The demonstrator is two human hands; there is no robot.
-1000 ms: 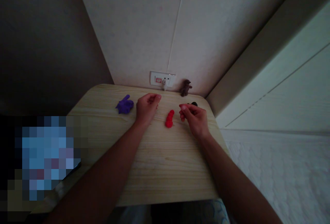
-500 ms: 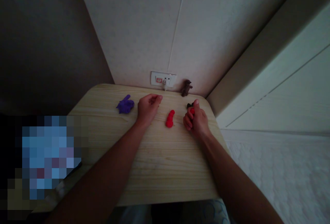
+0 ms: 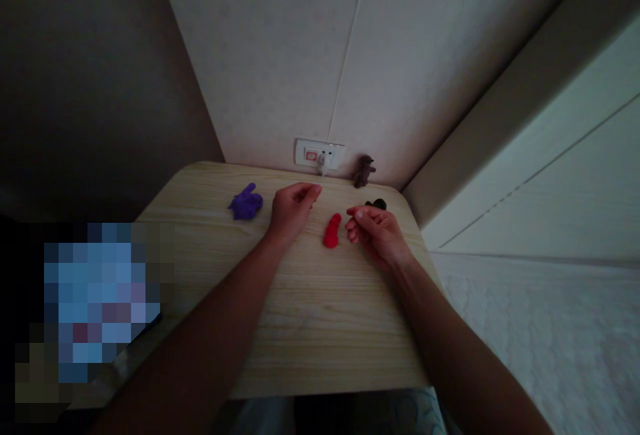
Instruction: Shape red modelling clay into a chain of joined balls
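Observation:
My left hand [image 3: 294, 208] is closed above the table, with thumb and fingertips pressed together. What sits between them, if anything, is too small to make out. My right hand [image 3: 374, 229] has curled fingers, and its thumb lies against the index finger. Its grip hides whatever is inside. A lumpy red clay piece [image 3: 332, 232], narrower at its far end, lies on the table between both hands, nearest the right fingertips. Just beyond the right hand, a black clay piece [image 3: 379, 204] is partly covered by it. Left of my left hand lies a purple clay shape [image 3: 246, 203].
A small dark brown figure [image 3: 364, 171] stands at the back of the wooden table [image 3: 320, 328] against the wall. Behind it is a wall socket [image 3: 313, 153] with a plug in it. A blurred-out bright area [image 3: 100, 288] lies at the left.
My right hand has turned and moved left, towards the red clay piece. The small red ball seen in its fingers earlier is out of sight now. My left hand keeps its pinch.

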